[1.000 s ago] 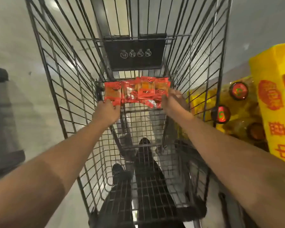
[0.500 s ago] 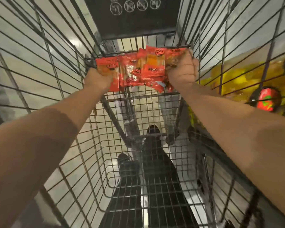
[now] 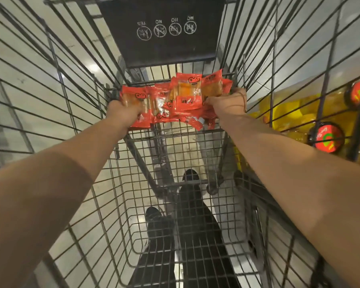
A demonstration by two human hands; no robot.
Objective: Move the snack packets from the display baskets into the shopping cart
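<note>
Hands, L (image 3: 125, 113) & R (image 3: 227, 104), grip glossy red packets (image 3: 187, 96) in wire cart (image 3: 175, 154).

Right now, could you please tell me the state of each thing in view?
Snack packets: bunched, held in both hands low inside the cart, not released.
Left hand: grips the bunch's left end.
Right hand: grips its right end.
Shopping cart: floor bare where visible.

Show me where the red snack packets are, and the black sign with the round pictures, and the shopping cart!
snack packets (image 3: 187, 94): head view, front of the top middle packet.
black sign (image 3: 160, 38): head view, its flat black face.
shopping cart (image 3: 175, 152): head view, wire mesh of the floor.
</note>
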